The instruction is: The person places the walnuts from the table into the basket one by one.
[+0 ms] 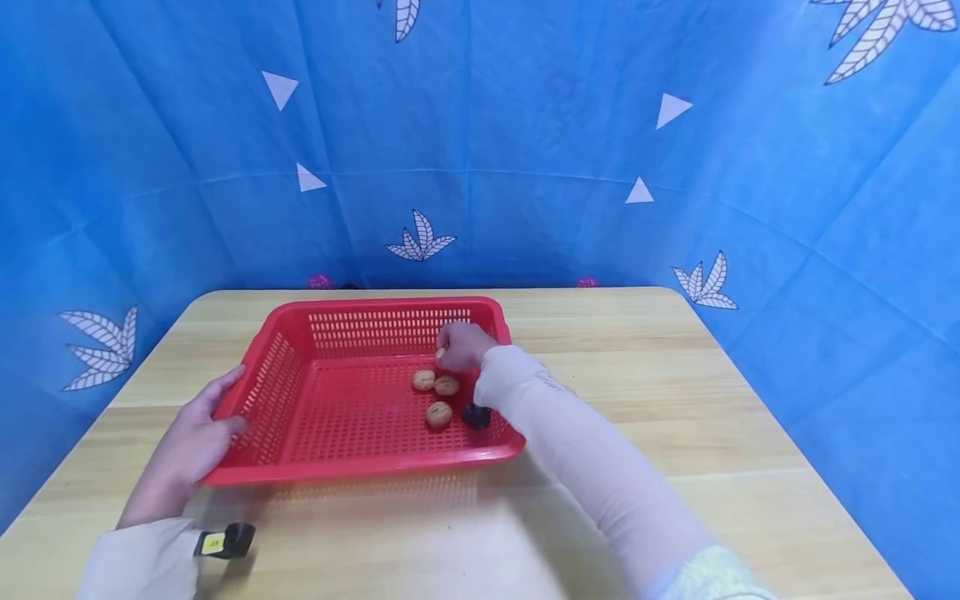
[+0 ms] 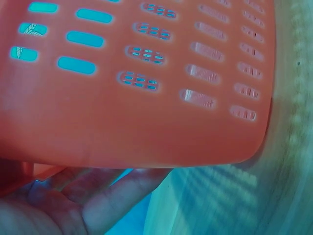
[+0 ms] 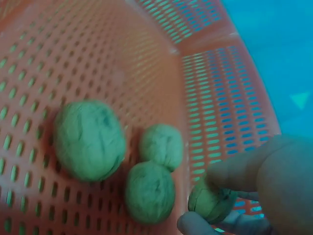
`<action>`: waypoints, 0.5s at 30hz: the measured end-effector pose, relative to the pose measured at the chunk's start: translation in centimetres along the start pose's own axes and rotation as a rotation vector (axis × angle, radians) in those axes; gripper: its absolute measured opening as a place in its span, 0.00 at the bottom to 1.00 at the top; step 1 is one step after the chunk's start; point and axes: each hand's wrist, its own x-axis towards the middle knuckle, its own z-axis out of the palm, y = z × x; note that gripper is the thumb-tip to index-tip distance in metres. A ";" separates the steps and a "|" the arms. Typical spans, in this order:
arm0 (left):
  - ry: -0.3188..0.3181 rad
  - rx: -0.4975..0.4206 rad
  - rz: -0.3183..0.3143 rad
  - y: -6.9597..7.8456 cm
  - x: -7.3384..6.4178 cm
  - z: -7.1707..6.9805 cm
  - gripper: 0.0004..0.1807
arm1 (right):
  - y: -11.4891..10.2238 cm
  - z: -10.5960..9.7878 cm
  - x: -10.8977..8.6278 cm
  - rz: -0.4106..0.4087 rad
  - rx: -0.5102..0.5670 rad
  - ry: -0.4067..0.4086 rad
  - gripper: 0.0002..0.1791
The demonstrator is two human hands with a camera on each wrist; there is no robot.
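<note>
A red plastic basket (image 1: 352, 471) with slotted walls stands over the table. At its left side, my left hand (image 1: 197, 433) grips the rim, thumb to the inside and fingers outside; the left wrist view has these fingers (image 2: 120, 198) against the basket's edge. Inside, near the right wall, my right hand (image 1: 465, 346) pinches a walnut (image 3: 211, 200) between thumb and fingertips. Three more walnuts lie on the basket's floor: two side by side, a left one (image 1: 423, 380) and a right one (image 1: 447, 385), and another walnut (image 1: 438, 414) nearer the front.
The pale wooden table (image 1: 622, 350) extends to both sides and in front of the basket. A blue patterned cloth (image 1: 480, 125) hangs behind and around it. Black wrist devices show at the left cuff (image 1: 238, 540) and beneath the right cuff (image 1: 476, 416).
</note>
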 end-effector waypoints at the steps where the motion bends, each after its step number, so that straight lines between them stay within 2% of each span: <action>1: 0.000 0.000 0.003 0.0 0.0 0.0 0.44 | 0.0 0.1 0.0 -0.008 -0.045 -0.008 0.09; 3: -0.003 -0.002 0.003 0.0 0.0 0.0 0.44 | -0.1 0.2 -0.1 -0.021 -0.117 -0.015 0.07; 5: -0.004 -0.004 0.002 0.0 0.0 -0.1 0.44 | -0.2 0.2 -0.2 -0.020 -0.146 -0.026 0.06; 7: -0.003 -0.007 0.005 0.0 -0.1 -0.1 0.43 | -0.2 0.3 -0.3 0.046 -0.047 -0.059 0.08; 10: 0.001 -0.005 0.003 -0.1 -0.1 0.0 0.43 | -0.2 0.6 -0.2 0.100 0.030 -0.091 0.09; 12: 0.003 -0.004 0.002 -0.1 -0.1 0.0 0.43 | -0.1 0.8 -0.1 0.175 0.139 -0.108 0.11; 15: 0.004 -0.002 -0.001 -0.1 -0.1 0.0 0.43 | 0.0 0.9 -0.1 0.229 0.196 -0.109 0.14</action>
